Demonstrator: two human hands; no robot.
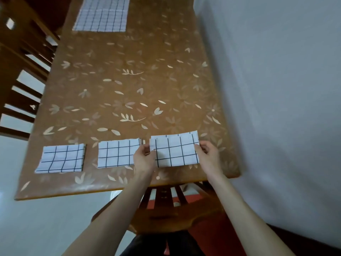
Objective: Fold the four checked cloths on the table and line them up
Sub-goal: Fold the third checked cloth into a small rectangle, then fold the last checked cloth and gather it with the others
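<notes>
Both hands are on the third folded cloth [176, 151] at the near right end of the table [129, 85], the left hand [144, 158] pinching its left short edge and the right hand [207, 156] pinching its right short edge, fingers curled onto the fabric. The cloth's long axis runs left to right, straight between the two hands, and it looks slightly raised or skewed, its far edge sitting higher than its neighbours'. Just to its left lies the middle folded cloth [118, 153], with only a narrow gap between them, and the left hand partly covers that cloth's right edge. Further left, well apart, sits the first folded cloth [61, 158]. So the job now, by my reckoning, is to set this one down square with the row without nudging the middle one. Far across the table, the fourth cloth [103, 14] waits, spread much larger, not yet folded small. A wooden chair back [166, 202] stands just under the near edge, another chair [24, 74] along the left, and a pale wall [276, 89] runs close on the right.
</notes>
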